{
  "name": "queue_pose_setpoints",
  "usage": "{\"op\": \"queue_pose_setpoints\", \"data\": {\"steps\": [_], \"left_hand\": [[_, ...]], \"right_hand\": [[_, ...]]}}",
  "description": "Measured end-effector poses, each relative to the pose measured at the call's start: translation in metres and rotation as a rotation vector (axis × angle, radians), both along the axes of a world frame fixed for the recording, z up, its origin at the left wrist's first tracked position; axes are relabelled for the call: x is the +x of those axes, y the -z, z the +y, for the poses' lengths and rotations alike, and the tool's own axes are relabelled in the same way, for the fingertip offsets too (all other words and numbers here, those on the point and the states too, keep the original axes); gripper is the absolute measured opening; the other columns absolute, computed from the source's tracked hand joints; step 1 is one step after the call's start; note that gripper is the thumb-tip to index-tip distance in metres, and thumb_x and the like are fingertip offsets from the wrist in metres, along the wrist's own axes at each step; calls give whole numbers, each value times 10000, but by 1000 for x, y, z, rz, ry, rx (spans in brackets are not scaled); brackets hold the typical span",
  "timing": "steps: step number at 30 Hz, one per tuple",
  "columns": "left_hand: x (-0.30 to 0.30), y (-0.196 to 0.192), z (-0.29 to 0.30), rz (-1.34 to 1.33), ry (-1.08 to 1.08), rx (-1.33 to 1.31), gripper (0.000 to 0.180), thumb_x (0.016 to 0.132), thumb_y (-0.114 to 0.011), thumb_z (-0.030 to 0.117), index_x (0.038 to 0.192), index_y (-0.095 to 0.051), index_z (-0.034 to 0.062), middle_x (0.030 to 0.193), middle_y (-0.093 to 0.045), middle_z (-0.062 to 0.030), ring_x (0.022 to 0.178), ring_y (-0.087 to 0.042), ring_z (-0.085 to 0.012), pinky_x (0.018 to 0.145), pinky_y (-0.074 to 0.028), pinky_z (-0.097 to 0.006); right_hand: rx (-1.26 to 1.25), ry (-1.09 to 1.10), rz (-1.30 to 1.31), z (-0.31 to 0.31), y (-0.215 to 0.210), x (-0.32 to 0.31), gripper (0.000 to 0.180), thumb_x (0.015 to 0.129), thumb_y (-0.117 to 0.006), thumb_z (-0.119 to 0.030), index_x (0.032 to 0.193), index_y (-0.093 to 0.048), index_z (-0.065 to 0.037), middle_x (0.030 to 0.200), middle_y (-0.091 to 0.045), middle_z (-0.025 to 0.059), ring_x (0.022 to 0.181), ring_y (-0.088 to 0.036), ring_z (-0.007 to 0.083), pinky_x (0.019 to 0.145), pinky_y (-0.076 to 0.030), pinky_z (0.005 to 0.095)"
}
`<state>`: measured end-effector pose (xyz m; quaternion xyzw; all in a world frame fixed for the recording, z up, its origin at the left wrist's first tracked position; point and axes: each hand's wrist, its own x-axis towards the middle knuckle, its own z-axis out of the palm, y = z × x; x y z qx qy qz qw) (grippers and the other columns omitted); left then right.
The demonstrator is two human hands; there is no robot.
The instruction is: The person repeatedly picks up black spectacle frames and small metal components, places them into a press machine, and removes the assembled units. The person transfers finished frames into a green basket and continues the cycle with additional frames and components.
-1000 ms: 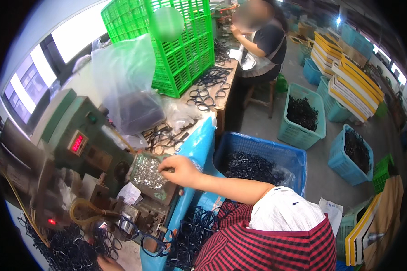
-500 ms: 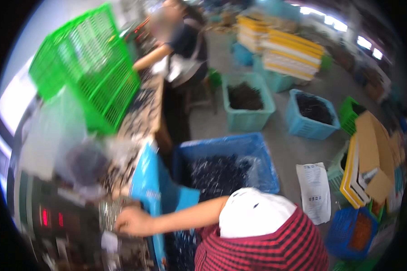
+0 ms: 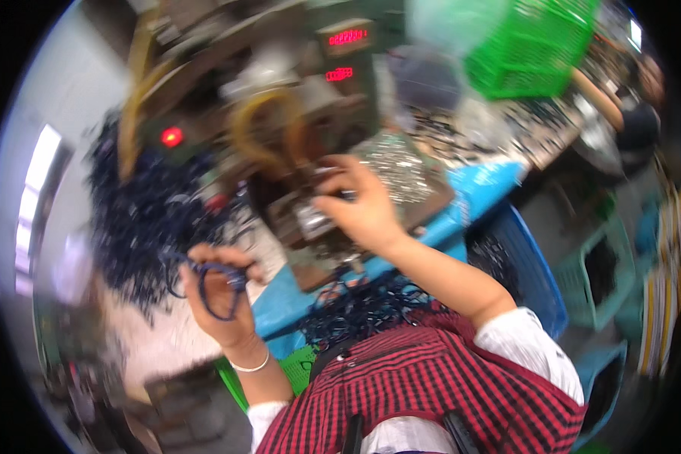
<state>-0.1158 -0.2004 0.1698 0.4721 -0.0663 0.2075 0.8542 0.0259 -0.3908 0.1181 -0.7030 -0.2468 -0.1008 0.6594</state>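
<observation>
In the head camera's view, you sit at a green machine (image 3: pixel 349 102), both bare hands raised over the work, the scene smeared by blur. Your left hand (image 3: pixel 223 306), a pale bracelet (image 3: pixel 251 365) at its wrist, is partly closed on a dark blue glasses frame (image 3: pixel 237 283); the fingers bend over its upper side and one rim lies before the palm. The frame is off the table (image 3: pixel 140 340), left of the machine's front. Your right hand (image 3: pixel 362 206) is half curled at the machine's metal fixture (image 3: pixel 312 221), thumb and forefinger near each other; you cannot tell from the blur whether they pinch a small part or only touch the metal.

Just behind that hand lies a bed of shiny metal bits (image 3: pixel 397 170). A yellow tube (image 3: pixel 244 129) loops above the fixture, two red displays (image 3: pixel 348 36) glow on the machine, and a red lamp (image 3: pixel 172 136) shines to the left, beside a heap of dark frames (image 3: pixel 147 219). More frames (image 3: pixel 371 303) lie between the machine and your checked apron (image 3: pixel 416 363), near a blue sheet (image 3: pixel 480 189). To the right stand a blue bin (image 3: pixel 537 257) and a teal bin (image 3: pixel 598 280); at upper right, a co-worker's arm (image 3: pixel 601 102) reaches beside a green crate (image 3: pixel 533 53).
</observation>
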Motion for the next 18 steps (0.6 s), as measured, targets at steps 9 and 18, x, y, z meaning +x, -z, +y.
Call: {"op": "queue_pose_setpoints", "data": {"steps": [9, 18], "left_hand": [[52, -37, -16, -208, -483, 468, 210, 1085, -365, 172, 1035, -461, -9, 909, -706, -284, 797, -717, -300, 779, -602, -398], [-5, -29, -42, 80, 236, 116, 218, 1062, -401, 223, 1015, -492, 30, 856, -703, -272, 685, -703, -316, 660, -604, -394]], "right_hand": [[339, -261, 394, 7, -19, -9, 643, 829, -718, 56, 1406, -434, 55, 878, -637, 5, 882, -593, 89, 820, -476, 224], [-31, -250, 37, -46, -31, -33, 460, 853, -698, -30, 1305, -614, -10, 1180, -690, 99, 1125, -630, 228, 994, -471, 367]]}}
